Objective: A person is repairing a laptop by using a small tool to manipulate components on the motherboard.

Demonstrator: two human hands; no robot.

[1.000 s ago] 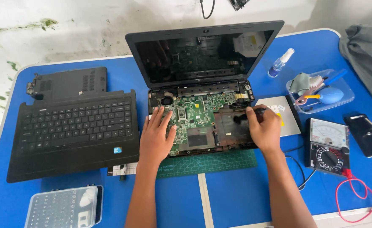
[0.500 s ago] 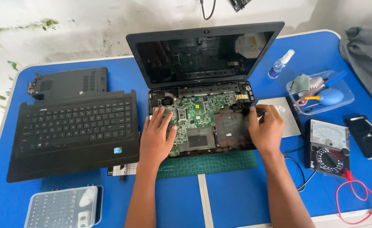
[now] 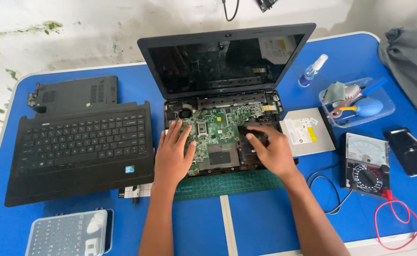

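An opened black laptop (image 3: pixel 227 61) stands in the middle of the blue table (image 3: pixel 260 223) with its green motherboard (image 3: pixel 215 128) exposed. My left hand (image 3: pixel 173 154) lies flat on the left part of the board, fingers spread. My right hand (image 3: pixel 270 149) rests on the dark right part of the base, fingertips bent onto a black piece there; whether it grips that piece is unclear. A green cutting mat (image 3: pixel 227 185) shows under the laptop's front edge.
The removed keyboard cover (image 3: pixel 80 149) and a black bottom panel (image 3: pixel 73 95) lie at left. A silver optical drive (image 3: pixel 308 132), a multimeter (image 3: pixel 367 163) with red lead, a tool tray (image 3: pixel 357 102), a spray bottle (image 3: pixel 311 71) sit at right. A clear screw box (image 3: pixel 68 232) is front left.
My right hand has slid left from the laptop's right edge onto the dark part of the base. My left hand has stayed in place on the board.
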